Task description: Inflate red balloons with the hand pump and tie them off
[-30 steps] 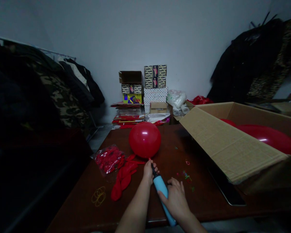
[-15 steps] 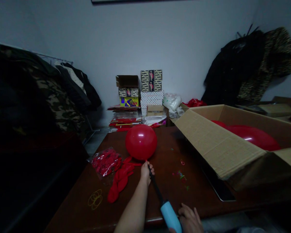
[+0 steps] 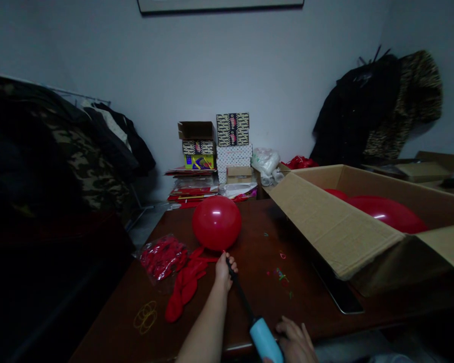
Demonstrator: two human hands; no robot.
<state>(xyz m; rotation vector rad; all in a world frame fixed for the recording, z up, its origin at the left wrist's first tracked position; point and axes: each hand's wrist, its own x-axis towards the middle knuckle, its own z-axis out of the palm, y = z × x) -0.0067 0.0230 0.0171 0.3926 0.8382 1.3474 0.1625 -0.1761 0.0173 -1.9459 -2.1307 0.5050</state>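
Note:
An inflated red balloon (image 3: 217, 223) stands over the brown table (image 3: 249, 302), its neck at the tip of a hand pump. My left hand (image 3: 225, 269) is closed round the balloon's neck and the pump's black nozzle end. The pump's light blue body (image 3: 265, 340) slants down to the lower edge, partly cut off. Beside it is my right hand (image 3: 295, 340), with some fingers extended and a fingertip against the blue body; its grip is partly out of frame. Uninflated red balloons (image 3: 184, 290) lie left of my left arm, by a clear bag of red items (image 3: 163, 257).
A large open cardboard box (image 3: 335, 222) holding red balloons (image 3: 386, 212) stands at the right, with a dark flat device (image 3: 340, 292) beside it. Yellow rings (image 3: 145, 317) and small coloured bits (image 3: 280, 275) lie on the table. Stacked boxes (image 3: 232, 156) stand behind.
The whole view has shifted slightly, with the scene a little lower and further left. Both hands, the pump and the balloon keep nearly the same arrangement; the balloon's size looks about the same.

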